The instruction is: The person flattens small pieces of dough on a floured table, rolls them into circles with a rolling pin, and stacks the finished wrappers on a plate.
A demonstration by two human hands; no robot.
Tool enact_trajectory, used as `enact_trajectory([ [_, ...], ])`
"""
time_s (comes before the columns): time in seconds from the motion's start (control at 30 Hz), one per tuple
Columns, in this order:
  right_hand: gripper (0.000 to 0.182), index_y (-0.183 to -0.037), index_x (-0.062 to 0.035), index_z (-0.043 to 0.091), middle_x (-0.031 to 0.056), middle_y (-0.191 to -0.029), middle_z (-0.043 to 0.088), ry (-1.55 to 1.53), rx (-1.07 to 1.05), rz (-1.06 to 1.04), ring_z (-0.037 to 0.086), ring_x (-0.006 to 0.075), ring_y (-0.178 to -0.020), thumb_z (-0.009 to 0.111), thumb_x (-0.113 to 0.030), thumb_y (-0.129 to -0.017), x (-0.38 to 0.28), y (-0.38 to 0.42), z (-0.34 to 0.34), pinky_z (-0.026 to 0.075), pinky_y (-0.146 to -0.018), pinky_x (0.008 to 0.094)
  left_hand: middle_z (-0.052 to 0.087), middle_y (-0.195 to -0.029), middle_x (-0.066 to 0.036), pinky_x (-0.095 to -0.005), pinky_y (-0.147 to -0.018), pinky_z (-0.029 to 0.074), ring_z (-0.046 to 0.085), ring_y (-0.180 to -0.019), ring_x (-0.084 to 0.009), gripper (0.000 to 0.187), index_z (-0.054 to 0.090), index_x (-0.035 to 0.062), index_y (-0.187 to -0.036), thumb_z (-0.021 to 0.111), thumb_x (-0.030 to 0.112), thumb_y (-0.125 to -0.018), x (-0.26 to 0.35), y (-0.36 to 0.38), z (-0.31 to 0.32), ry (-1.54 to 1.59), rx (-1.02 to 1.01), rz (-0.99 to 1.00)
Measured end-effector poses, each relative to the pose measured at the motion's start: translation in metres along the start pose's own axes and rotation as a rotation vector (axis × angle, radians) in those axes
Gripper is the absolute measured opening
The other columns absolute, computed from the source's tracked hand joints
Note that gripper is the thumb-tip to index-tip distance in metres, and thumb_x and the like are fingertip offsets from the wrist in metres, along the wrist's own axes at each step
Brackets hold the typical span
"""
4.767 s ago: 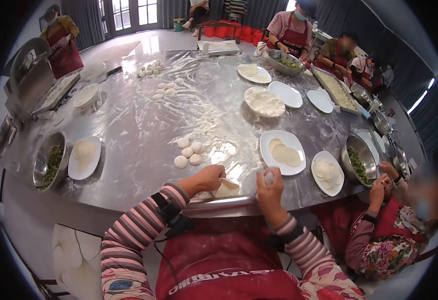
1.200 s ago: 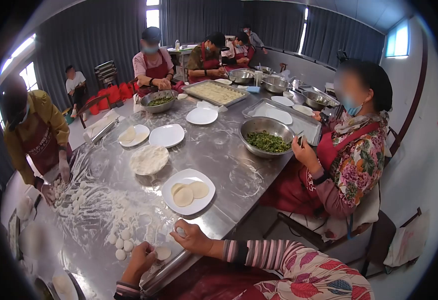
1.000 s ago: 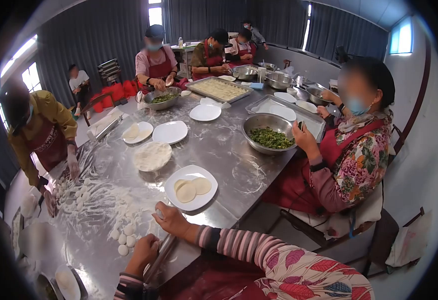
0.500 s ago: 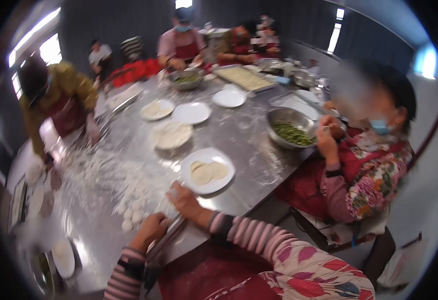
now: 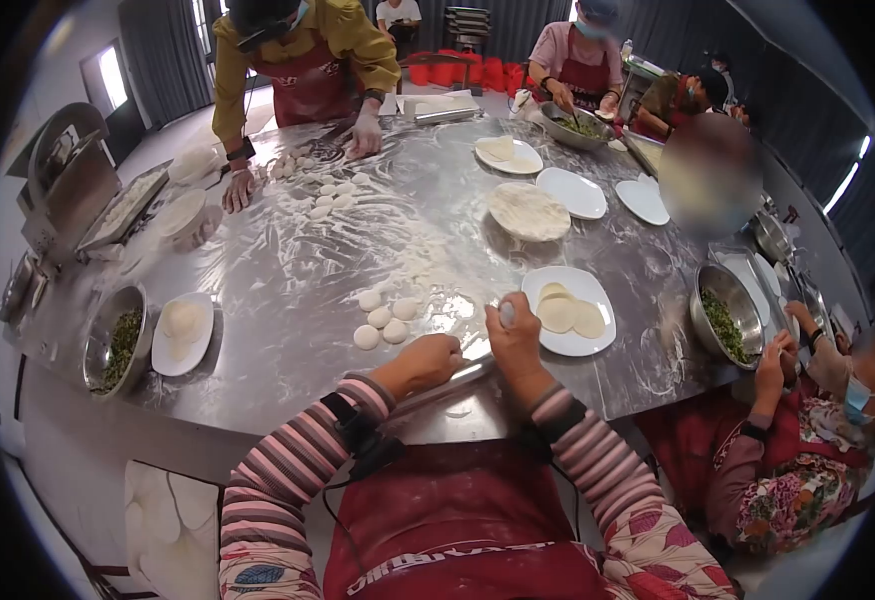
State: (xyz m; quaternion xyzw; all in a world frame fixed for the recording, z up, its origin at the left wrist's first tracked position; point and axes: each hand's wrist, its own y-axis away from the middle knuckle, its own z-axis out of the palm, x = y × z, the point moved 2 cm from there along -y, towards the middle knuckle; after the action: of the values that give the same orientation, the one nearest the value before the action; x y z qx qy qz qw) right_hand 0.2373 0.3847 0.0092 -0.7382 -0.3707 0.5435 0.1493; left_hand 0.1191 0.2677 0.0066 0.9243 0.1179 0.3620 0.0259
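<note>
My left hand (image 5: 423, 365) is closed at a shiny metal rolling pin (image 5: 463, 376) near the table's front edge. At the pin's right end my right hand (image 5: 520, 335) is also closed, with a pale grey rounded bit showing at its fingers that I cannot make out. The pin slants between my hands, partly hidden by them. Just beyond my left hand lie several small dough balls (image 5: 380, 318) on flour. To the right of my right hand, a white square plate (image 5: 548, 340) carries a few flat round dough wrappers (image 5: 561, 314).
A floured round board (image 5: 529, 212) and white plates (image 5: 572, 192) stand beyond. Bowls of chopped greens (image 5: 728, 325) (image 5: 123, 350) sit at both sides. Across the table a co-worker's hands (image 5: 239, 190) rest on flour; another co-worker (image 5: 788, 450) sits at right.
The head view has turned left and levelled, so the table's left side shows more. Both hands remain closed at the rolling pin, near the dough balls.
</note>
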Motion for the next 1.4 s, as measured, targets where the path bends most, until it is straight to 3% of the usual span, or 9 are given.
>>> enact_trajectory([
  [0.2,0.021,-0.086,-0.0048,0.05,0.0094,-0.062,0.051,-0.088,-0.006,0.17,0.058,0.0213,-0.055,0.069,-0.003,-0.077,-0.013,0.066,-0.063,0.045,-0.052,0.0322,0.064,-0.08,-0.017,-0.0367,-0.069,0.047,0.062,-0.076,-0.0288,0.013,0.061,0.0011,-0.085,0.057,0.012,-0.078,-0.008,0.018,0.003,0.137,-0.042,-0.031],
  [0.37,0.019,-0.086,-0.0041,0.05,0.0179,-0.065,0.054,0.05,0.061,-0.049,0.057,0.0381,-0.059,0.067,-0.004,-0.078,-0.015,0.016,-0.022,0.044,-0.053,0.0404,0.065,-0.083,-0.019,-0.0394,-0.071,0.047,0.062,-0.08,-0.0327,0.017,0.062,0.0019,-0.086,0.058,0.016,-0.077,-0.004,0.013,0.006,0.098,-0.021,-0.009],
  [0.5,0.021,-0.087,-0.0039,0.05,0.0164,-0.066,0.055,0.051,0.057,0.025,0.058,0.0355,-0.058,0.068,-0.005,-0.076,-0.016,0.029,-0.033,0.045,-0.054,0.0402,0.065,-0.087,-0.02,-0.0412,-0.073,0.048,0.063,-0.085,-0.0345,0.022,0.065,0.004,-0.088,0.061,0.02,-0.075,-0.008,0.005,0.005,-0.069,-0.081,0.03],
  [0.7,0.023,-0.083,-0.0041,0.05,0.0112,-0.067,0.052,-0.121,0.006,0.206,0.053,0.0238,-0.053,0.07,0.001,-0.074,-0.014,0.087,-0.073,0.043,-0.052,0.032,0.064,-0.068,-0.007,-0.0282,-0.058,0.047,0.056,-0.063,-0.0108,0.011,0.065,0.0005,-0.082,0.065,0.008,-0.075,-0.003,-0.015,-0.023,0.323,-0.015,0.081],
  [0.87,0.022,-0.082,-0.0045,0.049,0.0086,-0.064,0.05,-0.118,0.019,0.132,0.05,0.0165,-0.049,0.069,0.001,-0.075,-0.013,0.085,-0.072,0.04,-0.048,0.0291,0.065,-0.077,-0.019,-0.0418,-0.065,0.048,0.063,-0.073,-0.0336,0.025,0.064,0.0009,-0.081,0.066,0.025,-0.074,-0.026,0.036,-0.016,-0.243,-0.024,-0.104],
  [1.07,0.023,-0.084,-0.0044,0.05,0.0092,-0.063,0.051,-0.175,-0.012,0.221,0.051,0.0222,-0.052,0.069,0.002,-0.075,-0.008,0.069,-0.062,0.043,-0.051,0.0323,0.064,-0.073,-0.019,-0.0419,-0.065,0.047,0.062,-0.072,-0.0349,0.026,0.064,0.0003,-0.08,0.064,0.026,-0.077,-0.033,0.061,-0.013,0.011,0.054,-0.174],
  [1.2,0.019,-0.083,-0.0047,0.051,0.0114,-0.062,0.053,0.031,0.109,-0.105,0.055,0.0228,-0.051,0.069,-0.003,-0.077,-0.01,0.026,-0.03,0.043,-0.049,0.0353,0.065,-0.085,-0.023,-0.0449,-0.073,0.047,0.063,-0.081,-0.0378,0.029,0.067,0.0007,-0.085,0.058,0.028,-0.081,-0.017,0.043,-0.005,0.001,-0.058,-0.146],
  [1.27,0.02,-0.088,-0.0043,0.051,0.021,-0.069,0.057,-0.008,0.028,-0.028,0.059,0.0405,-0.064,0.068,-0.007,-0.078,-0.001,0.009,-0.009,0.045,-0.055,0.0431,0.065,-0.085,-0.024,-0.0451,-0.074,0.047,0.063,-0.082,-0.0377,0.029,0.067,0.0007,-0.086,0.057,0.027,-0.082,-0.011,0.028,-0.003,-0.049,-0.035,-0.121],
  [1.4,0.019,-0.087,-0.0051,0.052,0.0143,-0.065,0.055,0.024,0.045,-0.018,0.056,0.0285,-0.055,0.068,-0.004,-0.078,-0.004,0.018,-0.02,0.044,-0.052,0.0364,0.065,-0.087,-0.023,-0.0441,-0.074,0.048,0.063,-0.085,-0.0373,0.025,0.067,0.001,-0.087,0.056,0.021,-0.08,-0.009,0.013,-0.008,-0.117,-0.108,-0.039],
])
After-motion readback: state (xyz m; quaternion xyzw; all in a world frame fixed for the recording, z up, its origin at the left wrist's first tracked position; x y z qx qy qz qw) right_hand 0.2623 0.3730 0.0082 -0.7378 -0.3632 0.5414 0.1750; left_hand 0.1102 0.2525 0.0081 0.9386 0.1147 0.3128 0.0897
